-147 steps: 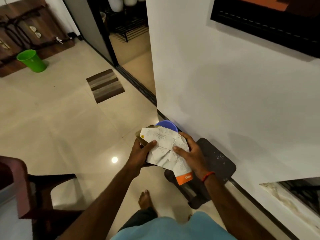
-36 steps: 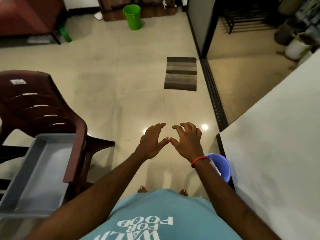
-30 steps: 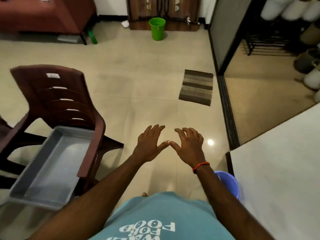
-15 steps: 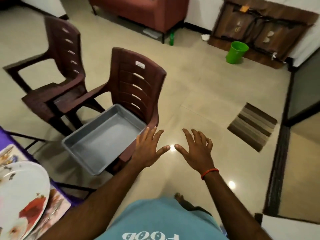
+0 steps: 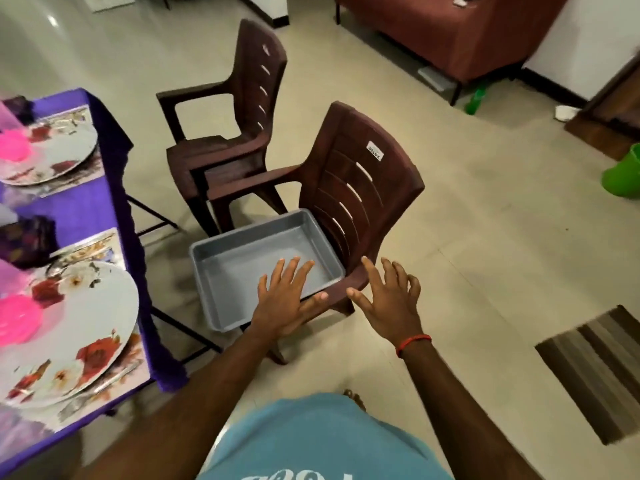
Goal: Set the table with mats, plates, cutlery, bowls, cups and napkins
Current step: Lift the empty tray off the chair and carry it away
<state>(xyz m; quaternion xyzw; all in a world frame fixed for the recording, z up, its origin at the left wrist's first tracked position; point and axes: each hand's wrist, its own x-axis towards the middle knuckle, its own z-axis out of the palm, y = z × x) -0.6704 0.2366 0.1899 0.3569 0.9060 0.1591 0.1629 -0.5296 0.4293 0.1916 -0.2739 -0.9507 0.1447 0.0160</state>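
My left hand and right hand are both spread flat with fingers straight, thumbs close but apart, holding nothing. The left hangs over the near corner of the shallow grey plastic tray on the seat of the dark brown plastic chair — whether it touches the tray I cannot tell. The right is beside the chair's near armrest. The round white floral plate — on its printed mat, a pink plastic bowl on top — lies on the purple-clothed table, well to my left.
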